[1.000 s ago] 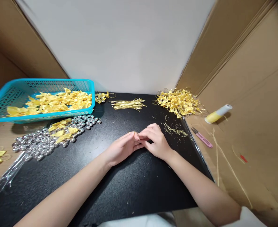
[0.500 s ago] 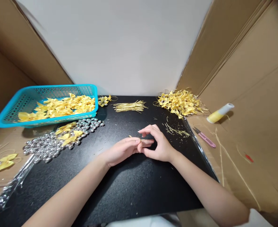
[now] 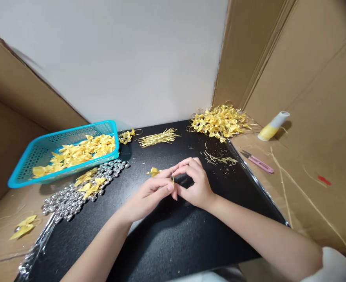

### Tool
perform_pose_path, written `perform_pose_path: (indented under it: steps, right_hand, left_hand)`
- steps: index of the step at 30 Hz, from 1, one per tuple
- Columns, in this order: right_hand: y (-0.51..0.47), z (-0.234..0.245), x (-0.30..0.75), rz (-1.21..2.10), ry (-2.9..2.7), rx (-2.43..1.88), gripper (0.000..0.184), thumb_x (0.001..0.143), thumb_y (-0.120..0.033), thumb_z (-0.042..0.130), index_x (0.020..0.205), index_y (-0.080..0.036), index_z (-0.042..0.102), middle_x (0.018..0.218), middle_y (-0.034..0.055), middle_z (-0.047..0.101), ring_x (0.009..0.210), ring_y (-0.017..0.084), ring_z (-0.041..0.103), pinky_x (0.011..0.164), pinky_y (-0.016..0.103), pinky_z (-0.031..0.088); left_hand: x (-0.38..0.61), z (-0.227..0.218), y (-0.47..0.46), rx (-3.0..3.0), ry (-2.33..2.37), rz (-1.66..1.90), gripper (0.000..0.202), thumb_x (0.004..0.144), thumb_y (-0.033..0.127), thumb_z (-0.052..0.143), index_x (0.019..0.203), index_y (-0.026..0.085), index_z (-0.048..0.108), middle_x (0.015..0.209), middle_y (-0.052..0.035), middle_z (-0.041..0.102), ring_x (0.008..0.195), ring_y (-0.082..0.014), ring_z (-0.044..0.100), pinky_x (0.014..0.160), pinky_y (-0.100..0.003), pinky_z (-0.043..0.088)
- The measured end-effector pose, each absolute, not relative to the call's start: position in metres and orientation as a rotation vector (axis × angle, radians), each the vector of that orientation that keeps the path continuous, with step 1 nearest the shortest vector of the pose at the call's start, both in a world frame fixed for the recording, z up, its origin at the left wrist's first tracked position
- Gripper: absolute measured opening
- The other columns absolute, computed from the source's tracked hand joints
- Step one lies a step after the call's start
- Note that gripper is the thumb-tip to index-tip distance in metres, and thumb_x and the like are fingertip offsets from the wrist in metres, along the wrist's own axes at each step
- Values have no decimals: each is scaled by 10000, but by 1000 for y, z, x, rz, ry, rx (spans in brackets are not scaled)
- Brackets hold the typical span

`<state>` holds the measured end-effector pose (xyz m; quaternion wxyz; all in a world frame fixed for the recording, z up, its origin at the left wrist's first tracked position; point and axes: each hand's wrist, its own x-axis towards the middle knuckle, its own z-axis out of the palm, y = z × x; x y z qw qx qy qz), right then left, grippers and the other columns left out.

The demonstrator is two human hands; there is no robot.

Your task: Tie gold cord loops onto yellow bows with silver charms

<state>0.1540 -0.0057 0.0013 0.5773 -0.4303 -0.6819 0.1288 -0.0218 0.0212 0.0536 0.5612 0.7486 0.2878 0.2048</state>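
Over the middle of the black table [image 3: 161, 243], my left hand [image 3: 149, 196] pinches a short piece of gold cord [image 3: 173, 179] between thumb and fingers. My right hand [image 3: 194, 182] meets it from the right, its curled fingers closed at the same cord. The fingertips of both hands touch or nearly touch, so part of the cord is hidden. A yellow ribbon bow [image 3: 153, 171] shows just behind my left fingers; whether it is joined to the cord I cannot tell.
At left stands a blue basket [image 3: 20, 174] of yellow bows, with silver beads [image 3: 65, 201] before it. Cut gold cords [image 3: 158, 138] lie at the back, beside a pile of finished-looking bows [image 3: 220, 121]. Pink-handled snips [image 3: 261, 163] and a thread cone [image 3: 274, 126] are at right.
My hands have shifted closer together, with the fingers now pinched round the cord. A yellow bow has come into sight behind my left hand. The camera view has tilted.
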Motion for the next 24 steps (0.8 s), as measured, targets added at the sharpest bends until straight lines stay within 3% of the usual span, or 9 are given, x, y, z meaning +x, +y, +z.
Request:
perform_pose_path:
  steps: [8, 13, 15, 17, 20, 24]
  right_hand:
    - [1, 2, 161, 500, -1635, -849, 83, 834, -224, 696, 764, -250, 733, 766, 15, 750, 749, 180, 631, 776, 375, 490]
    - [8, 5, 170, 677, -1592, -914, 87, 802, -211, 701, 732, -230, 750, 697, 20, 736, 662, 162, 635, 682, 323, 517]
    - [9, 8, 173, 694, -1579, -945, 98, 795, -206, 691, 715, -221, 746, 675, 18, 719, 648, 156, 631, 670, 314, 516]
    - [10, 10, 176, 703, -1561, -959, 97, 790, -208, 685, 710, -214, 739, 675, 18, 713, 638, 151, 629, 658, 306, 515]
    - [12, 14, 183, 719, -1548, -957, 86, 783, -219, 687, 710, -213, 730, 677, 14, 704, 632, 146, 624, 643, 301, 513]
    - [15, 17, 191, 710, -1552, -944, 84, 781, -215, 691, 702, -213, 719, 668, 10, 690, 633, 147, 620, 640, 305, 503]
  left_hand:
    - [-26, 41, 25, 1556, 644, 602, 343, 944, 391, 548, 721, 187, 709, 1393, -100, 596, 1464, -294, 284, 1164, -430, 217]
    - [-34, 24, 35, 1294, 616, 639, 281, 909, 442, 589, 912, 225, 768, 1529, -78, 450, 1427, -342, 350, 1106, -478, 348]
    - [-36, 24, 35, 1336, 639, 598, 317, 895, 469, 600, 1003, 231, 780, 1560, -86, 400, 1406, -353, 379, 1082, -451, 394]
    - [-38, 28, 32, 1420, 716, 557, 343, 888, 464, 612, 1097, 241, 764, 1595, -93, 328, 1291, -343, 511, 1001, -406, 472]
    - [-40, 37, 26, 1496, 861, 541, 421, 863, 393, 667, 1274, 304, 662, 1636, -94, 213, 951, -236, 674, 763, -327, 556]
    - [-44, 41, 20, 1437, 936, 526, 777, 861, 348, 681, 1517, 405, 269, 1584, -120, 331, 739, -121, 638, 608, -239, 528]
